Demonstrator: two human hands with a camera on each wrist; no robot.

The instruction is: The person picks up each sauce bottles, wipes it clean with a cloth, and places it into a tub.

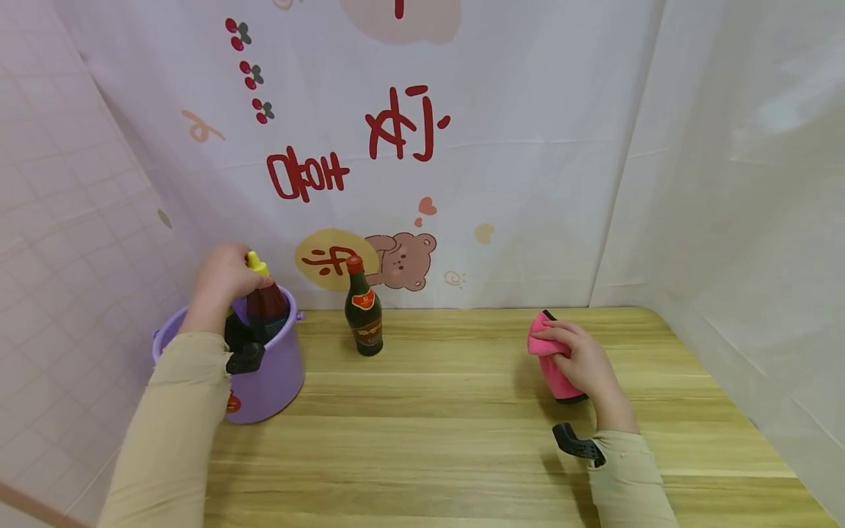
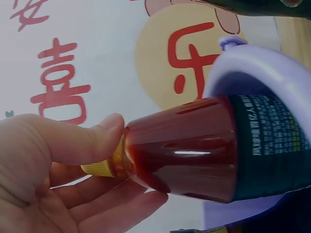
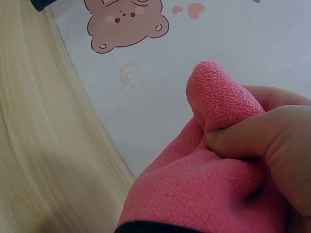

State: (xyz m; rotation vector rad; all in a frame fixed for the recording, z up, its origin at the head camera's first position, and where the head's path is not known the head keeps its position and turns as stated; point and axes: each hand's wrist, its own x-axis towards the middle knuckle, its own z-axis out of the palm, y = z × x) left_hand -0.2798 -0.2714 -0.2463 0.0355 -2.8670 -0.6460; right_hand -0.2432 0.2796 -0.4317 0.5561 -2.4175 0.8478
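Observation:
My left hand (image 1: 227,282) pinches the neck of a red-brown sauce bottle (image 2: 182,148) just below its yellow cap (image 1: 257,264). The bottle's lower part, with a dark green label (image 2: 269,143), is inside a purple bucket (image 1: 280,374). A second dark bottle stands beside it in the bucket, mostly hidden by my left wrist. My right hand (image 1: 584,359) grips a folded pink cloth (image 3: 199,179) with black edging, thumb pressed into the fabric, at the right side of the table.
A dark green bottle (image 1: 365,315) with a red cap stands on the wooden table (image 1: 429,440), right of the bucket. Behind the table hangs a white printed curtain (image 1: 528,183); a tiled-pattern sheet (image 1: 66,257) borders the left and a plain white one (image 1: 746,257) the right.

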